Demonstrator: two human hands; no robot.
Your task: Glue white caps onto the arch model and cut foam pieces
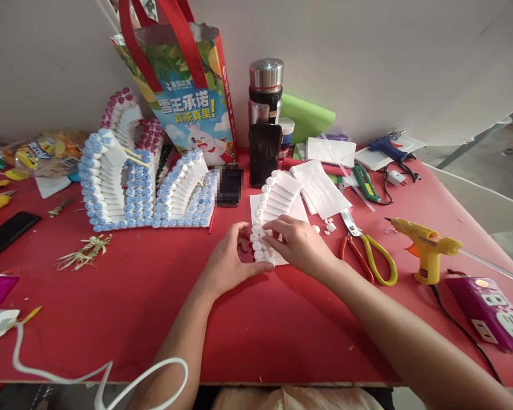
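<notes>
Head view: both hands cover the near end of the tube row, so its last tubes cannot be made out. The left hand has its grip curled closed round that end, thumb below and fingers above. The right hand lays fingertips on the same end, but its thumb is hidden, so I cannot tell its grip. The row is made of white paper rolls edged with round white caps, and it curves away beyond the grip on the red counter. Scissors lie just right of the grip.
</notes>
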